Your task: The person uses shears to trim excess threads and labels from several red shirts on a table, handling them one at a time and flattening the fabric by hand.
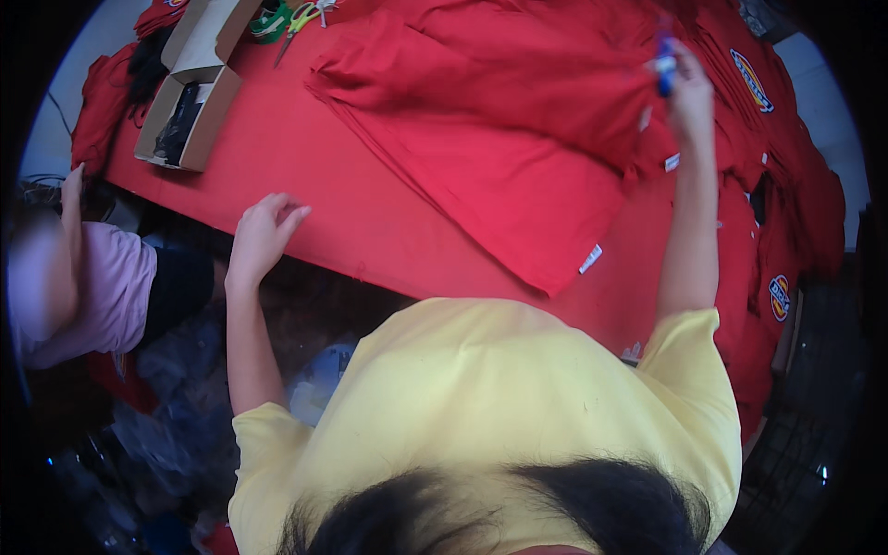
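Note:
My left hand (pixel 261 239) hovers by the near edge of the red-covered table (pixel 356 199). Its fingers are bent and loosely apart from the thumb, with nothing visible in them. At the far right my right hand (pixel 692 97) is raised over a heap of red cloth, closed on a small blue tool (pixel 665 72); motion blur hides its exact kind. A red garment (pixel 527 176) lies spread across the middle of the table, one corner pointing toward me. A small white label (pixel 590 259) shows near that corner.
An open cardboard box (pixel 205 118) with dark plastic inside stands at the left. Yellow-handled scissors (pixel 298 20) and a green roll (pixel 269 23) lie behind it. More red garments (pixel 772 176) with badges pile up on the right. Another person in a pink shirt (pixel 102 282) is at the left.

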Motion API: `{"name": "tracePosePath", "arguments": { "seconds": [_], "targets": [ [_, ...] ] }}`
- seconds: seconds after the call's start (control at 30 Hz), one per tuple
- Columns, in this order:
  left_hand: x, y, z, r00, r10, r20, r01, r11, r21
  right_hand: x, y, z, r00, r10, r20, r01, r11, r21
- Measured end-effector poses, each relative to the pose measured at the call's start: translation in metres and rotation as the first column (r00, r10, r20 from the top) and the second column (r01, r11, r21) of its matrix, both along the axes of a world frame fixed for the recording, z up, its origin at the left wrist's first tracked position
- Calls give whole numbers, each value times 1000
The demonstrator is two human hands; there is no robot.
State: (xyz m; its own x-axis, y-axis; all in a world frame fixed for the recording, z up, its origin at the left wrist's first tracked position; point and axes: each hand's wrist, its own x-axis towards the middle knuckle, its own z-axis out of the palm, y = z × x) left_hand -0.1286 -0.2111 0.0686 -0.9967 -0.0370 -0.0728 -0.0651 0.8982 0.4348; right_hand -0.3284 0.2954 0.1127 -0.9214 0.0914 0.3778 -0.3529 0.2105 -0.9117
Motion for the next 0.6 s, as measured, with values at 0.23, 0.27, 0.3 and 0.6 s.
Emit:
{"name": "tracePosePath", "arguments": {
  "seconds": [0.23,0.27,0.3,0.6],
  "targets": [
    [-20,64,-37,994,-79,-70,101,912,397,34,211,-87,624,-778,69,502,467,728],
    [-24,78,-42,992,-108,-70,126,930,345,57,183,-95,663,-748,-24,565,479,672],
    [-23,89,-47,990,-121,-69,136,949,285,74,143,-101,702,-703,-116,612,512,603],
    [-47,165,-78,989,-48,-138,45,999,-30,222,-34,-109,882,189,432,-63,955,-288]
  ]
}}
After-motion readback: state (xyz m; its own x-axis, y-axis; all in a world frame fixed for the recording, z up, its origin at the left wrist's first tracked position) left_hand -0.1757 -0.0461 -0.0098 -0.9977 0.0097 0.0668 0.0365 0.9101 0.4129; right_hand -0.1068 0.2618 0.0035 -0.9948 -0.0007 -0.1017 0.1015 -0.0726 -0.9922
